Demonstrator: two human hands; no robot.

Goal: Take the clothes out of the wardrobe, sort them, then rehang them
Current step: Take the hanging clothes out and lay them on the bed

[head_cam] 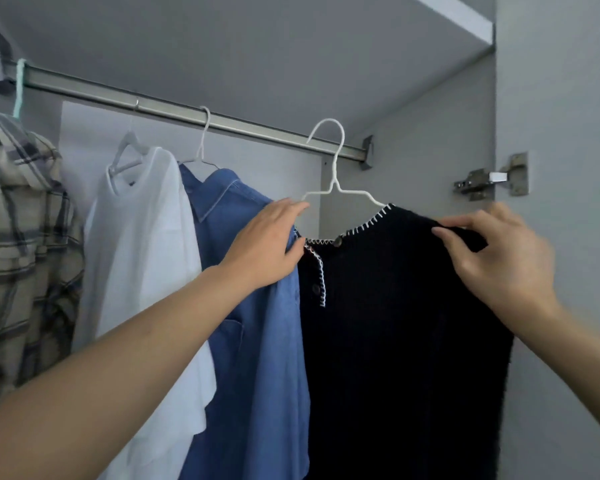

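Observation:
A dark navy knit cardigan [395,323] with white stitched trim hangs on a white wire hanger [333,168]. The hanger's hook sits in front of the metal rail [187,114], and I cannot tell whether it rests on it. My left hand [267,244] holds the hanger's left arm and the cardigan's left shoulder. My right hand [496,251] pinches the cardigan's right shoulder. To the left hang a blue denim shirt [253,306], a white shirt [142,258] and a plaid shirt [18,237].
The wardrobe's right wall [430,150] stands close beside the cardigan, with a metal door hinge [489,180] on the panel further right. A shelf [257,46] forms the ceiling above the rail. A mint-green hanger hook [18,88] sits at the rail's left end.

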